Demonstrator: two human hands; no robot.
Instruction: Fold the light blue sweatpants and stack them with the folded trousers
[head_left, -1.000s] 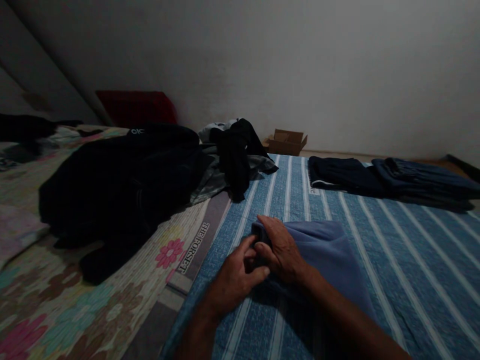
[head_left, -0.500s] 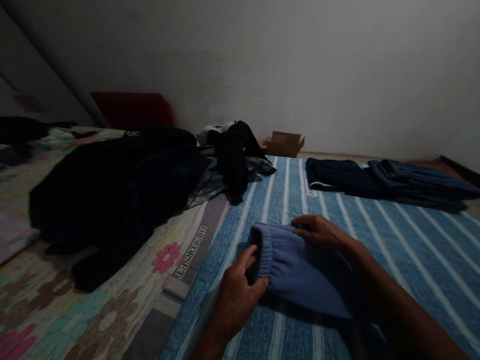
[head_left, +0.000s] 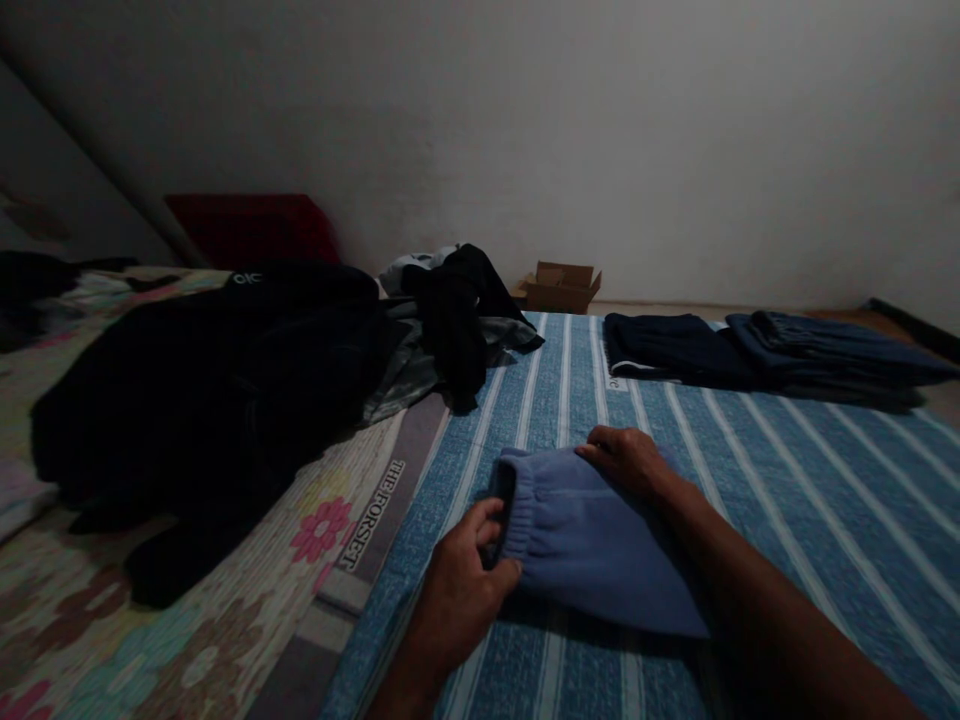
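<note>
Folded blue elastic-waist pants (head_left: 600,540) lie on the striped blue sheet, their gathered waistband facing left. My left hand (head_left: 465,580) pinches the near corner of that waistband, thumb outside and fingers at its dark opening. Along the far edge of the pants, my right hand (head_left: 626,460) has its fingers curled down and gripping the cloth. My right forearm hides the right end of the pants.
Folded dark pants (head_left: 840,355) lie at the back right of the striped sheet (head_left: 750,470). A heap of dark clothes (head_left: 225,390) covers the flowered sheet (head_left: 247,610) on the left. An open cardboard box (head_left: 559,290) and a red object (head_left: 255,228) are by the wall.
My right hand has shifted slightly left along the far edge, and its fingers are more curled. The pants lie flatter and smoother. My left hand stays at the waistband. The view has turned slightly right.
</note>
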